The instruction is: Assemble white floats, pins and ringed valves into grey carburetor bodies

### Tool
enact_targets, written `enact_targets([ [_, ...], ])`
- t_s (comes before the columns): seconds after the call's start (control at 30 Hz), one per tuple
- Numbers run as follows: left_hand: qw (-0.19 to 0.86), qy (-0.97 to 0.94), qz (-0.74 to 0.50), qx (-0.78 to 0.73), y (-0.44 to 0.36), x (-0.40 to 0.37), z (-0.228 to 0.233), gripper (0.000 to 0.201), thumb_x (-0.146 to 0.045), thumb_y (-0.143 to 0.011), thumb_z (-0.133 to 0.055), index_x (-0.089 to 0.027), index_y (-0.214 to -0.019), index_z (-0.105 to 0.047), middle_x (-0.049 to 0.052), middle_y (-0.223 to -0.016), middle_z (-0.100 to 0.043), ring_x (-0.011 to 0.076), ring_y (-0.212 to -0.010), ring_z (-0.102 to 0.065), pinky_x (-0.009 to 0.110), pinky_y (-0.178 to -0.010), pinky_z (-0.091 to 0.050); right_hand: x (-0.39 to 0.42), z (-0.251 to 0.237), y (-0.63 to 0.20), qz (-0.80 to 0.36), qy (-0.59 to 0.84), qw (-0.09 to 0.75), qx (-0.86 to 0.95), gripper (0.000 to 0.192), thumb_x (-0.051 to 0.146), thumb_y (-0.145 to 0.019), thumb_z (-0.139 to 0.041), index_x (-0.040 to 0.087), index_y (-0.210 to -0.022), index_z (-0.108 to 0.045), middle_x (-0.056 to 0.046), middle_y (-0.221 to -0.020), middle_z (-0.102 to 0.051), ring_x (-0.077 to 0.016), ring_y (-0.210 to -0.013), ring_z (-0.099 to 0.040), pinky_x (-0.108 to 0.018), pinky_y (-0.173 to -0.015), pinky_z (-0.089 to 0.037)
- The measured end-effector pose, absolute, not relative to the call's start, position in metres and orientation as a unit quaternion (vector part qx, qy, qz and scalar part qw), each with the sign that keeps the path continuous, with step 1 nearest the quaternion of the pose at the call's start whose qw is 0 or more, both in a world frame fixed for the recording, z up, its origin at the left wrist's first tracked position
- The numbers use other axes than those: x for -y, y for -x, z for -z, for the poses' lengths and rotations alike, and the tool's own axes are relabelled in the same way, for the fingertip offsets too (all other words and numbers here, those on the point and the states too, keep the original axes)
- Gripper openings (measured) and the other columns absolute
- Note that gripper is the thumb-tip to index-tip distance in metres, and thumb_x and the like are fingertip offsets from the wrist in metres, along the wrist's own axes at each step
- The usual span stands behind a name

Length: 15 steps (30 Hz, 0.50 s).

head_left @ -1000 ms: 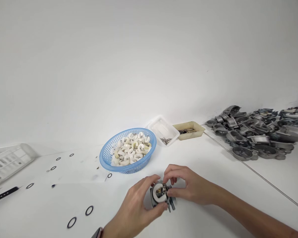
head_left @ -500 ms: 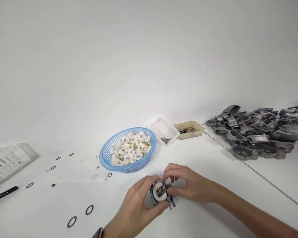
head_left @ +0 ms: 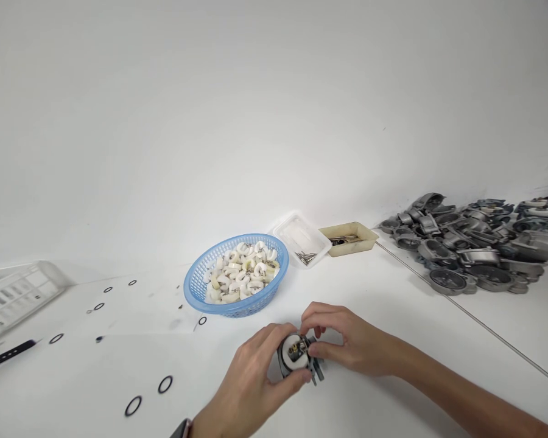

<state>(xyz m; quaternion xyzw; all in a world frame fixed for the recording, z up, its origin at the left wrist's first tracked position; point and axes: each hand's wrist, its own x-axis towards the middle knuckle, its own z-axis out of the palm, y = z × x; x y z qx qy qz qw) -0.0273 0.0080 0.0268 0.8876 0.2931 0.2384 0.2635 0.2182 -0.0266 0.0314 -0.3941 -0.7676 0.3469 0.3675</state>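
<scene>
A small grey metal carburetor body (head_left: 317, 370) with a white ring-shaped float (head_left: 296, 359) and brass parts in its middle sits low in the head view. My left hand (head_left: 254, 371) is closed round its left side, fingers at the far edge and thumb at the near edge. At the right rim, my right hand (head_left: 347, 337) has thumb and forefinger bent in towards a small metal spot beside the float. What lies between those fingertips is too small to make out. Beyond the hands stands a blue basket (head_left: 192, 295) of white floats (head_left: 237, 277).
A white tray (head_left: 296, 231) with metal pins and a cream tray (head_left: 369, 243) with thin metal pieces stand by the wall. Grey castings (head_left: 479, 249) are heaped at right. Black rings (head_left: 133, 406), a black strap (head_left: 9, 356) and a white rack (head_left: 22, 292) lie at left.
Very little differs. The view has shifted slightly. Both hands keep their places on the carburetor body, with the right fingertips moved a touch at its rim.
</scene>
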Motion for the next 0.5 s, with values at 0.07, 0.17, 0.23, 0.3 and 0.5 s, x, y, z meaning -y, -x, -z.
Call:
enact_targets([
  [0.07,0.264,-0.888,-0.239,-0.291,0.0274,-0.0087,-0.0262,0.043,-0.03,-0.094,-0.073,-0.034,-0.132,-0.053,-0.001,-0.119,-0.068,0.0207,-0.103,-0.065,0.032,-0.087,-0.052,0.0265,-0.0315,-0.2185,-0.343,0.394,0.367,0.77,0.009,0.02,-0.096,-0.069,0.022,-0.104,-0.072,-0.005,-0.106,-0.065,-0.0196,-0.093,-0.061,-0.031,-0.085,-0.051],
  [0.17,0.266,-0.889,-0.236,-0.29,0.0273,-0.0085,-0.0267,0.041,-0.03,-0.095,-0.072,-0.034,-0.131,-0.054,-0.001,-0.118,-0.068,0.0204,-0.101,-0.065,0.031,-0.085,-0.052,0.0267,-0.0322,-0.2181,-0.338,0.394,0.367,0.772,0.008,0.02,-0.096,-0.069,0.022,-0.104,-0.072,-0.005,-0.106,-0.066,-0.0202,-0.094,-0.061,-0.032,-0.086,-0.052],
  [0.23,0.265,-0.89,-0.234,-0.289,0.0272,-0.0078,-0.0274,0.039,-0.031,-0.096,-0.071,-0.033,-0.131,-0.055,0.0,-0.116,-0.068,0.0203,-0.099,-0.065,0.031,-0.084,-0.052,0.0269,-0.0326,-0.2177,-0.335,0.394,0.366,0.773,0.008,0.022,-0.097,-0.068,0.022,-0.104,-0.072,-0.006,-0.107,-0.066,-0.0208,-0.093,-0.061,-0.033,-0.085,-0.053],
  [0.3,0.263,-0.89,-0.238,-0.286,0.0269,-0.0072,-0.0279,0.037,-0.031,-0.097,-0.07,-0.033,-0.13,-0.056,0.0,-0.116,-0.068,0.0205,-0.099,-0.065,0.031,-0.083,-0.052,0.0269,-0.0327,-0.2174,-0.333,0.396,0.367,0.773,0.009,0.024,-0.098,-0.068,0.022,-0.104,-0.072,-0.006,-0.107,-0.066,-0.0209,-0.091,-0.061,-0.033,-0.085,-0.053],
  [0.5,0.254,-0.891,-0.252,-0.279,0.0253,-0.0071,-0.0275,0.034,-0.033,-0.097,-0.069,-0.032,-0.129,-0.058,0.001,-0.116,-0.07,0.0214,-0.101,-0.066,0.031,-0.085,-0.056,0.0263,-0.0321,-0.2168,-0.326,0.393,0.373,0.775,0.009,0.027,-0.098,-0.067,0.021,-0.103,-0.073,-0.007,-0.105,-0.066,-0.0208,-0.09,-0.061,-0.033,-0.084,-0.054],
])
